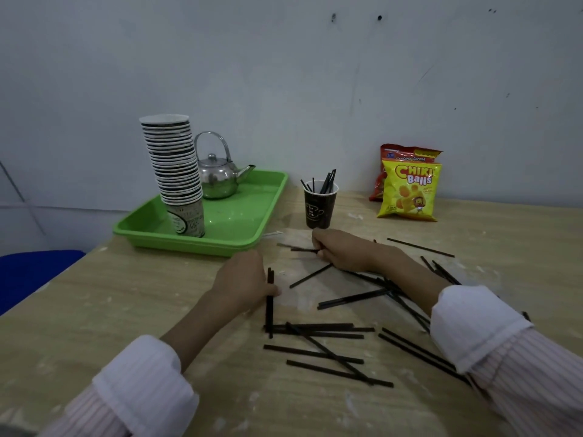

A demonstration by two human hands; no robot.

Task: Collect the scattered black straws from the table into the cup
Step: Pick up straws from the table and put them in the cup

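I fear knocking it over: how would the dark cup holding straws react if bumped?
The dark cup probably weighs little: it looks like paper and holds only a few thin straws. Its base is narrower than its rim and the straws lean above it, so a bump near the top would likely tip it.

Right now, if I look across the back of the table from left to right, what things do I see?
First the stack of paper cups → metal kettle → dark cup holding black straws → yellow snack bag.
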